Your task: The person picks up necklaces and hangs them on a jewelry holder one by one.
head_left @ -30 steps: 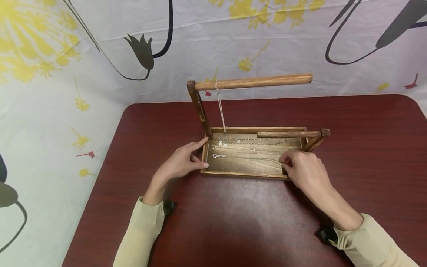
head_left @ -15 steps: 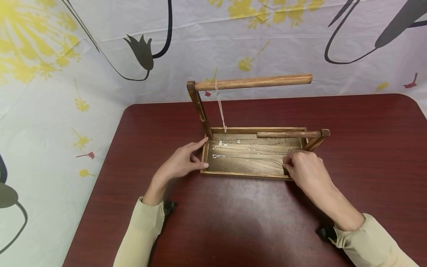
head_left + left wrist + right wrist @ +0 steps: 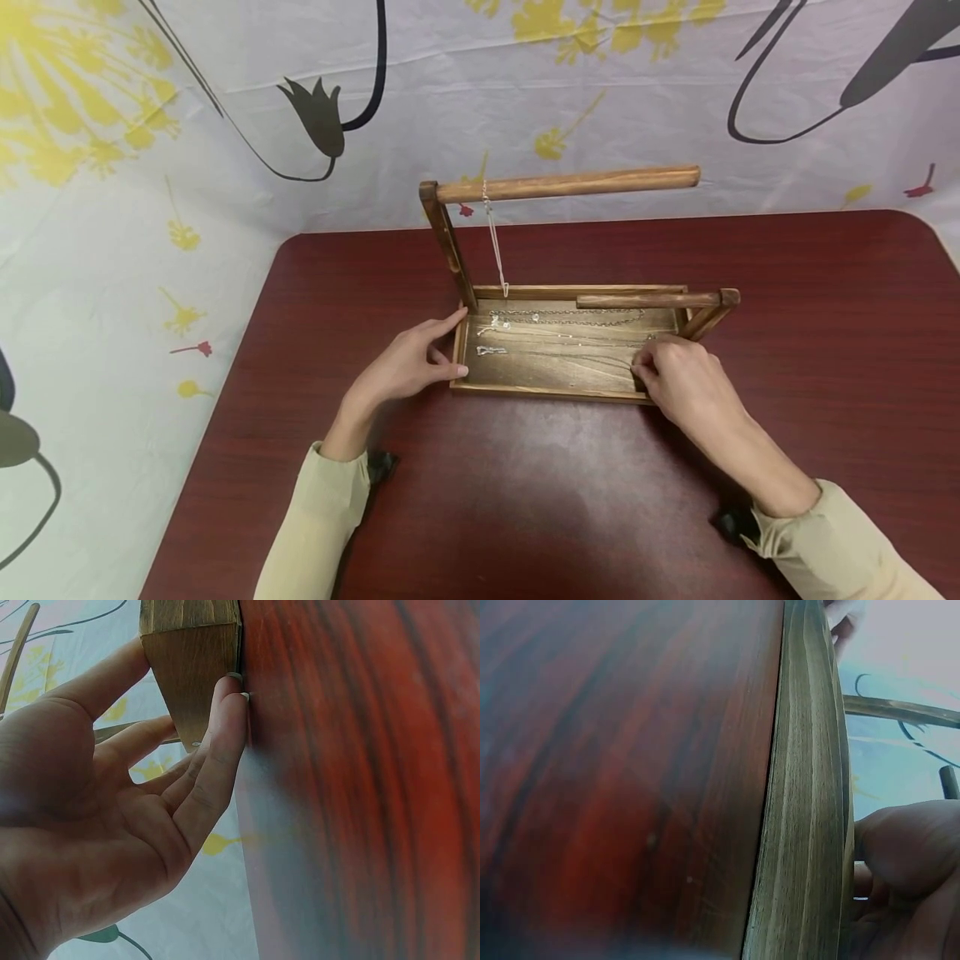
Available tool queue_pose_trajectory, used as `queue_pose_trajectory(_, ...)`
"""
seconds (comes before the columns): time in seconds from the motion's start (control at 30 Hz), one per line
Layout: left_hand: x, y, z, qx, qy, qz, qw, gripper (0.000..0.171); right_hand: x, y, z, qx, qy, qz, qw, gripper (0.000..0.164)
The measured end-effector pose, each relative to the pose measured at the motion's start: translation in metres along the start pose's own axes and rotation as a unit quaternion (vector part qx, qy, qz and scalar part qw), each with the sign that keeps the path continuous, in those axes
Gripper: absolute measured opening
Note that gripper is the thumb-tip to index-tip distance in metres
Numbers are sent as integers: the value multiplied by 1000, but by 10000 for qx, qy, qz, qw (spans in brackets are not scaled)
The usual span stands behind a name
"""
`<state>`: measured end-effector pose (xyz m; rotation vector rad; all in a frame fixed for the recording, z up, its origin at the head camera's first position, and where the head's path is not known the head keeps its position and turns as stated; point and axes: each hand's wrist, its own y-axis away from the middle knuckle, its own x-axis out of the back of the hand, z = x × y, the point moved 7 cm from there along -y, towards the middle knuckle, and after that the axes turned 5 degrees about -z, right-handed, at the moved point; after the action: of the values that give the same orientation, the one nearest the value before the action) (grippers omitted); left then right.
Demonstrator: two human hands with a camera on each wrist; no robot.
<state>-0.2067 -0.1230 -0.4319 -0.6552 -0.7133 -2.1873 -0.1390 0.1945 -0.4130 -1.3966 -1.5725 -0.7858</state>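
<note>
A shallow wooden jewelry tray (image 3: 555,393) with upright posts and bars stands on the table. In it several fine necklaces lie stretched lengthwise. The front necklace (image 3: 558,356) has a silver pendant (image 3: 491,351) at its left end. Its right end runs to my right hand (image 3: 690,375), whose thumb and index finger pinch it low inside the tray's right end. My left hand (image 3: 408,362) touches the tray's left end, thumb at the front corner and index finger by the back post. In the right wrist view the tray's front wall (image 3: 802,787) hides those right fingertips.
A higher bar (image 3: 570,183) on a left post carries one hanging necklace (image 3: 496,250). A shorter, lower bar (image 3: 648,301) projects leftward from a right post beside my right hand. Behind the dark red table (image 3: 360,275) hangs a flower-patterned cloth (image 3: 450,100).
The fingertips of my right hand shifted slightly right, then back left, staying low in the tray. My left hand and the tray have kept their places.
</note>
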Motion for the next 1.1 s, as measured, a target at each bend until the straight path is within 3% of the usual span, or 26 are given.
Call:
queue_pose_trajectory(0.27, 0, 0, 0, -54, -1, 25, 10000, 85, 0, 0, 0, 90, -204, 162, 9996, 15)
queue_pose_trajectory(0.73, 0, 0, 1, -52, 5, 7, 10000, 85, -1, -2, 8, -217, -1278, -103, 9915, 9)
queue_pose_trajectory(1.1, 0, -1, -1, 9, 20, -31, 10000, 85, 0, -2, 6, -143, -1652, -164, 9860, 6)
